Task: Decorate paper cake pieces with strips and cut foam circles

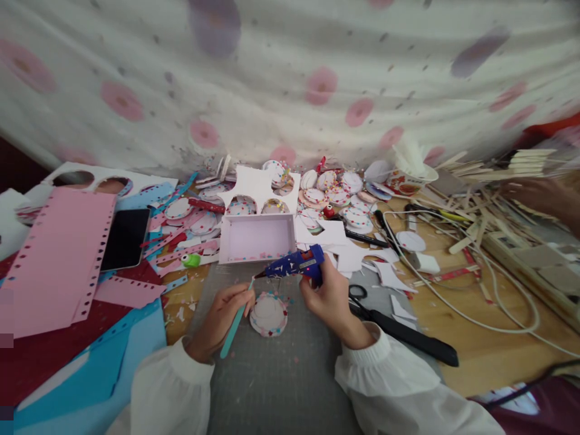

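My right hand (333, 299) is closed around the handle of a blue hot glue gun (294, 264), its nozzle pointing left. Pinched in my left hand (229, 311) is a slim teal stick-shaped tool (232, 332), held at a slant. Its upper tip is right by the nozzle; whether the two touch I cannot tell. A round white paper disc (269, 314) with small red, pink and blue bits round its rim lies on the grey cutting mat (281, 386) between my hands. Just behind the nozzle stands a shallow white box (258, 235) with a few small bits inside.
Several decorated discs (338, 187) are heaped at the back. Pink sheets (63, 260) and a phone (125, 238) lie left. Right of the mat are black-handled scissors (408, 335), a white cable (480, 296) and wooden sticks (475, 223). Another person's hand (539, 196) reaches in at far right.
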`<act>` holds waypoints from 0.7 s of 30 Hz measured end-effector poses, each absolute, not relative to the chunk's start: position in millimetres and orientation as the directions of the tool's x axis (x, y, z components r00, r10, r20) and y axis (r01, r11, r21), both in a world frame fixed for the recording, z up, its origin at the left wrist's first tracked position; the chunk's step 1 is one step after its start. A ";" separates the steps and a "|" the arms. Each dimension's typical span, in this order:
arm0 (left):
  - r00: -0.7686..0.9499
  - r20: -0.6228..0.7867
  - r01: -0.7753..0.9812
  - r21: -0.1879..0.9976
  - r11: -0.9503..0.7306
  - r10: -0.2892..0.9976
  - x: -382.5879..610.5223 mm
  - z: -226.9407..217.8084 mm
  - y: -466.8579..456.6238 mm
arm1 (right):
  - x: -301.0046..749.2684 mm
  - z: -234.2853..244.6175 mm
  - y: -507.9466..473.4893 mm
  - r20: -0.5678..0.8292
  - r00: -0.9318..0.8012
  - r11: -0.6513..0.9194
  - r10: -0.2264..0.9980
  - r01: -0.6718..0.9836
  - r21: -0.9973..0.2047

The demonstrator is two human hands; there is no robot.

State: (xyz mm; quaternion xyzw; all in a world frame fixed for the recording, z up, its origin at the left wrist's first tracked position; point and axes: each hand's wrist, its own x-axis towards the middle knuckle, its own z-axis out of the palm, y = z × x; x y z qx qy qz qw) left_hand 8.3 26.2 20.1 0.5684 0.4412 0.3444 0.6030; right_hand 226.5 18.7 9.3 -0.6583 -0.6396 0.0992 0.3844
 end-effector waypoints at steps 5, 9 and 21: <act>0.370 -0.145 0.089 0.989 0.121 0.918 8.7 20.6 27.0 | 226.3 8.2 19.2 0.350 0.168 0.093 0.922 0.780 -0.619; 0.369 -0.128 0.080 0.991 0.105 0.921 9.0 20.3 27.8 | 234.8 14.2 24.0 0.342 0.233 0.042 0.910 0.770 -0.637; 0.351 -0.091 -0.044 0.993 0.113 0.932 8.3 15.6 27.2 | 305.1 4.2 52.3 0.164 0.553 -0.445 0.817 0.785 -0.431</act>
